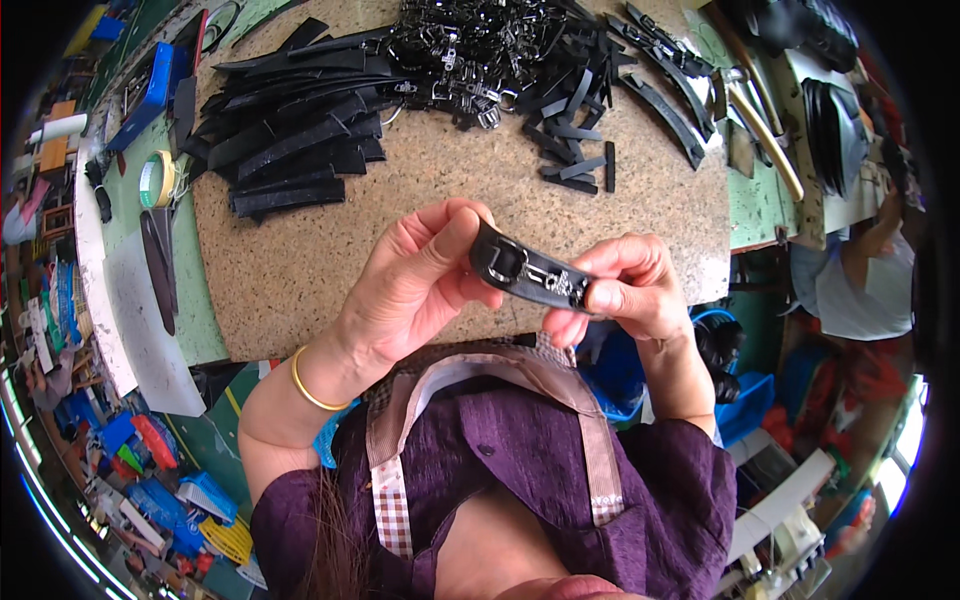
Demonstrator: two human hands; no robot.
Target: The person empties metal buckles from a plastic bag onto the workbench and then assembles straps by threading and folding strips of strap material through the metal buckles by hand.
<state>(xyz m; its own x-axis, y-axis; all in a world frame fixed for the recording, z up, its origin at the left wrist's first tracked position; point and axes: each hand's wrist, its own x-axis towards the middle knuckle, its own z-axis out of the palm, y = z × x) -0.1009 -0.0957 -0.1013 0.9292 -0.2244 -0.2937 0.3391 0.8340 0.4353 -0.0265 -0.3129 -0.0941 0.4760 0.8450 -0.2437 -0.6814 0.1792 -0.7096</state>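
We hold a short black strap point(530, 272) between both hands, just above the near edge of the speckled tan tabletop point(450, 190) — that strap is our landmark for everything else. Our left hand point(420, 275) grips the strap's left end, thumb pressed over the top and fingers curled beneath, so the hand is closed around it. Our right hand point(625, 290) pinches the strap's right end between thumb and fingertips, also closed on it. A small metal buckle point(505, 262) sits on the strap near its left end, and a second bit of metal hardware point(565, 285) shows close to the right hand; we cannot tell how either is fastened. A gold bangle point(310, 385) circles the wrist below and to the left of the strap. Beyond the strap, up and to the left, lies a stack of long black strips point(295, 140) fanned out on the tabletop. Straight beyond the strap, at the far edge, is a tangled heap of metal clips point(460, 50), with shorter black pieces point(575, 140) scattered just to its right. Far to the left of the strap, off the tan surface, a roll of tape point(158, 178) rests on a green surface. To the right of the strap, well apart, another person point(860, 280) in a light shirt is at work — only partly in view.
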